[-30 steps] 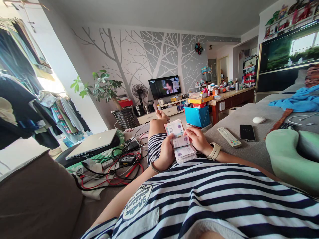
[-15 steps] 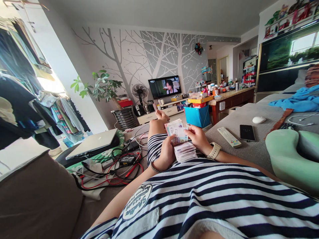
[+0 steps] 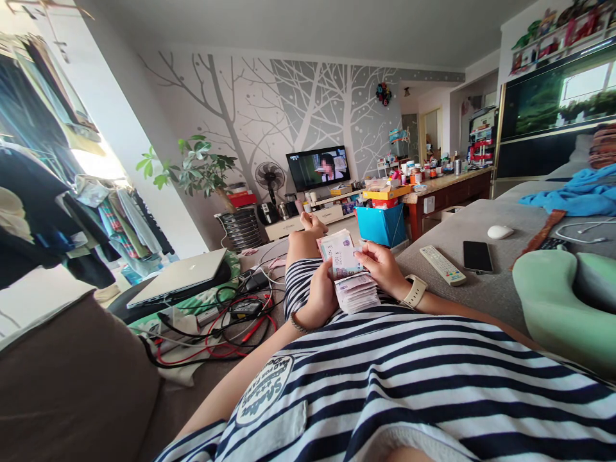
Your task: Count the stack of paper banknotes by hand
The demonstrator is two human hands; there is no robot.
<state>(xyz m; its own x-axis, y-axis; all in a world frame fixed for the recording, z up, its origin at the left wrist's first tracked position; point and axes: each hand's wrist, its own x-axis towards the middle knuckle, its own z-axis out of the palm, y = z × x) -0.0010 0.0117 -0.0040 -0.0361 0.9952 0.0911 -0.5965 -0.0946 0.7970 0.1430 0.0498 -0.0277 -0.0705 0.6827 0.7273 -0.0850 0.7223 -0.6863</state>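
Observation:
A stack of banknotes (image 3: 341, 255) is held over my lap between my two hands. My left hand (image 3: 321, 294) is closed round its left side, thumb on top, and the lower part of the notes (image 3: 357, 293) fans out below in several folded layers. My right hand (image 3: 382, 264) pinches the right edge of the upper notes between thumb and fingers. A light-coloured watch (image 3: 414, 292) is on the right wrist and a bracelet (image 3: 297, 324) on the left. The striped shirt (image 3: 385, 359) lies just under the notes.
To the right on the sofa lie a remote control (image 3: 441, 265), a phone (image 3: 478, 256), a white mouse (image 3: 500, 231) and a green neck pillow (image 3: 553, 289). At the left are a laptop (image 3: 178, 277) and tangled cables (image 3: 240, 314). A television (image 3: 318, 168) stands ahead.
The notes showing in the upper part look different, and the lower layers are spread a little more. Both hands stay in nearly the same place.

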